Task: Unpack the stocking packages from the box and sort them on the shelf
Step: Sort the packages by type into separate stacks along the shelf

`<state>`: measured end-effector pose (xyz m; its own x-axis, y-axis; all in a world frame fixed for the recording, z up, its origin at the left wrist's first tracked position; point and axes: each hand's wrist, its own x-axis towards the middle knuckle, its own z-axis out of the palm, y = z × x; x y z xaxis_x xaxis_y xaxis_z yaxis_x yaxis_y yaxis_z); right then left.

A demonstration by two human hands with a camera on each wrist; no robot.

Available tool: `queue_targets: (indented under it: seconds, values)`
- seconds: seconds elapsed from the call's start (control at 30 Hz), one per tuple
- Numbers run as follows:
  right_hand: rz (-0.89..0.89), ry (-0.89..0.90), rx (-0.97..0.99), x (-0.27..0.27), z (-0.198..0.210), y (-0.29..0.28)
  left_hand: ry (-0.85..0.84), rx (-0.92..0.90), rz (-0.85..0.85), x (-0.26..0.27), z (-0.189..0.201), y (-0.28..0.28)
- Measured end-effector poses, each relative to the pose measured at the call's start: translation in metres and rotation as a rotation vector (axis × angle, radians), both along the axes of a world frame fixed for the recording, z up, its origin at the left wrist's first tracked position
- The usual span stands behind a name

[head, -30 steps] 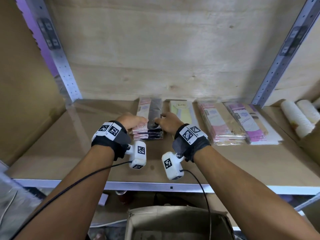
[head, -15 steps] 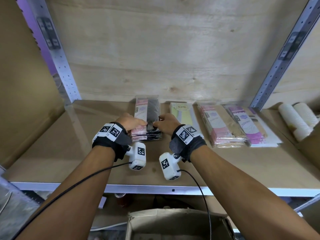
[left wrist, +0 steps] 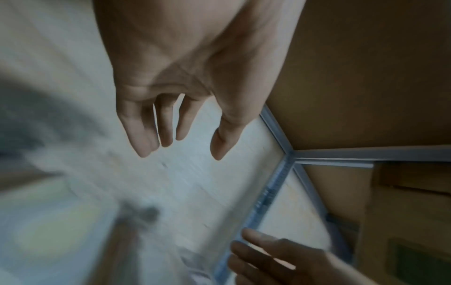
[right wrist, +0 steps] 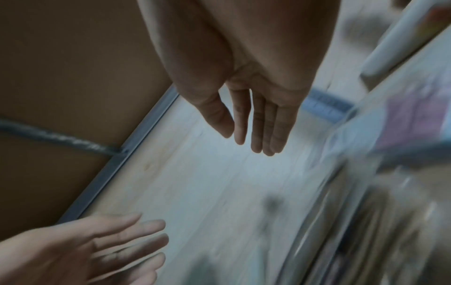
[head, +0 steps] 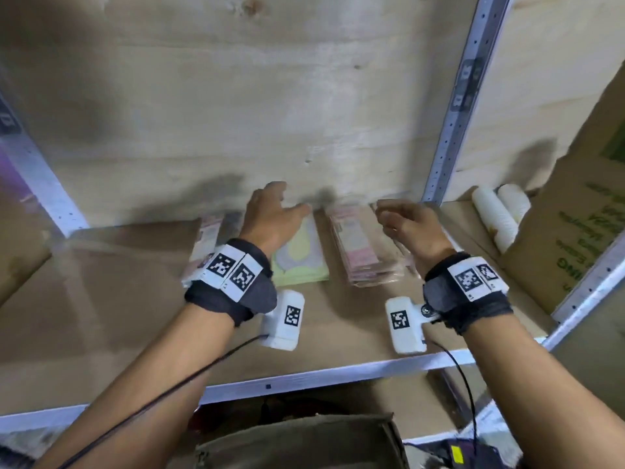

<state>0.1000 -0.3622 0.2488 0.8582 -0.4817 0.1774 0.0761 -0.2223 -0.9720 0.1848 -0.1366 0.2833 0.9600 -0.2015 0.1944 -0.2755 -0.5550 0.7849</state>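
Observation:
Stocking packages lie in a row at the back of the wooden shelf (head: 101, 299). From the left there is a pink-and-black stack (head: 208, 236), a pale green package (head: 302, 257) and a pink stack (head: 362, 255). My left hand (head: 275, 211) hovers above the green package, its wrist hiding part of the pink-and-black stack. The left wrist view shows this left hand (left wrist: 180, 148) with relaxed fingers and nothing in it. My right hand (head: 402, 220) hangs over the packages further right, hiding them. It is empty in the right wrist view, with the right hand (right wrist: 246, 142) showing straight fingers. The open cardboard box (head: 297, 441) sits below the shelf.
Two white rolls (head: 497, 214) lie in the neighbouring bay on the right, beside a printed cardboard box (head: 575, 238). Grey metal uprights (head: 449, 130) frame the bay. The left half of the shelf board is bare, and a plywood panel closes the back.
Both hands have let go of the pink-and-black stack and lifted away from it, moving to the right. The head view has swung, so the shelf sits lower and tilted.

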Motion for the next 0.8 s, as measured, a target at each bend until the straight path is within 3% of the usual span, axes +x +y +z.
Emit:
queue_targets:
  seconds: [0.13,0.27,0.37,0.6,0.8]
  values:
    - [-0.143,0.057,-0.116,-0.024,-0.002,-0.071,0.238,-0.158,-0.234,-0.028,0.007,-0.092]
    - [-0.257,0.155,-0.157,-0.039,-0.012,-0.115,0.396,-0.196,-0.331,-0.041,0.005,-0.161]
    - [-0.229,0.244,-0.141,-0.043,-0.022,-0.129,0.549,-0.193,-0.336,-0.042,-0.003,-0.198]
    - [-0.127,0.329,0.005,-0.038,-0.038,-0.141,0.595,-0.053,-0.278,-0.049,-0.016,-0.242]
    - [-0.074,0.367,0.008,-0.034,-0.044,-0.148,0.601,0.037,-0.231,-0.045,-0.018,-0.257]
